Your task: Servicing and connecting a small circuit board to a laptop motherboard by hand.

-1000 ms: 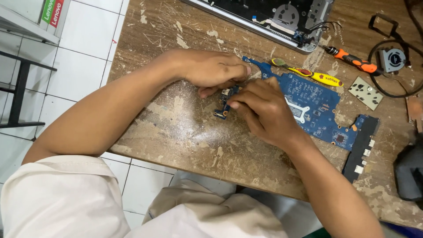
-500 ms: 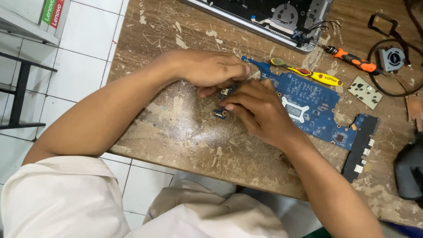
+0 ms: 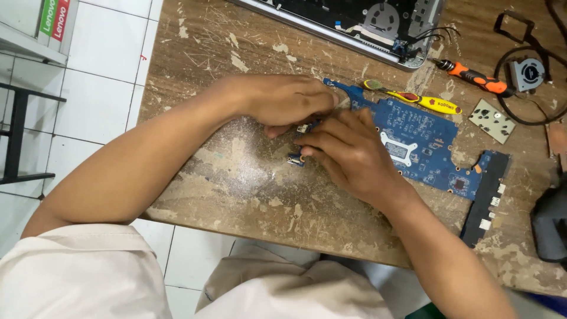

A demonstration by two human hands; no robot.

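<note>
Both hands, left hand (image 3: 289, 103) and right hand (image 3: 348, 153), grip the blue circuit board's (image 3: 425, 142) corner.

Bright, even light falls from overhead, with only soft shadows under the forearms on the worn desk (image 3: 236, 177). No glare. The centre is sharp; the frame edges bend slightly and soften.

The person is wearing a pale cream, short-sleeved shirt, its left sleeve (image 3: 77, 272) ending above the elbow with a stitched hem and leaving the forearm bare. Light beige trousers (image 3: 283, 289) are showing below the tabletop's near edge. Both the left hand (image 3: 289, 103) and right hand (image 3: 348, 153) are going bare, without gloves, rings or a watch.
</note>
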